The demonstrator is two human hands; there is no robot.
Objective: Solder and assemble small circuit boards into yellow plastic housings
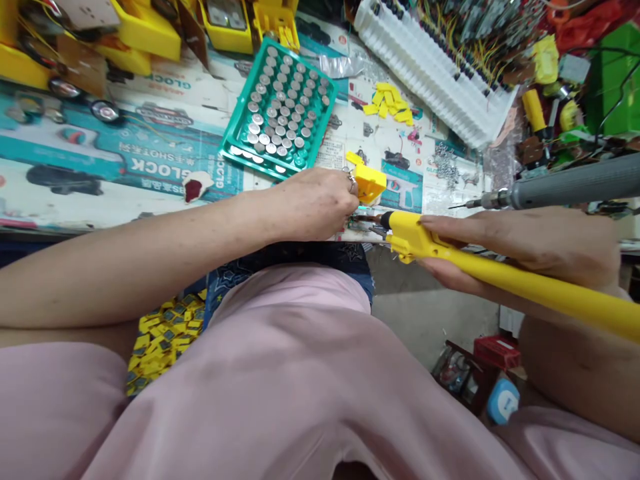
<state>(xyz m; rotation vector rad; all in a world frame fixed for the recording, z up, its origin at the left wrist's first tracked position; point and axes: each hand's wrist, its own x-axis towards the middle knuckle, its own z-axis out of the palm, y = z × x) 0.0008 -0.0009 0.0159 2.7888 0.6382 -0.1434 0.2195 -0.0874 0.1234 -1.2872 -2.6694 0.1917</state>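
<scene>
My right hand (525, 243) is closed around a yellow soldering iron (417, 237). Its black collar and metal tip point left, toward my other hand. By the table's front edge, my left hand (320, 203) is closed with its fingertips turned down and away from the camera, so what they pinch is hidden. Close to those fingers lies a small open yellow plastic case (370, 183). The iron's tip is beside the fingers, over small parts I cannot make out.
Behind my left hand stands a green tray (227, 150) of round button cells. Yellow plastic pieces (387, 103), a white rack (430, 73) with wires and loose screws (445, 163) lie to the right. A grey electric screwdriver (575, 183) reaches in at right. Yellow cases (165, 340) fill the space below left.
</scene>
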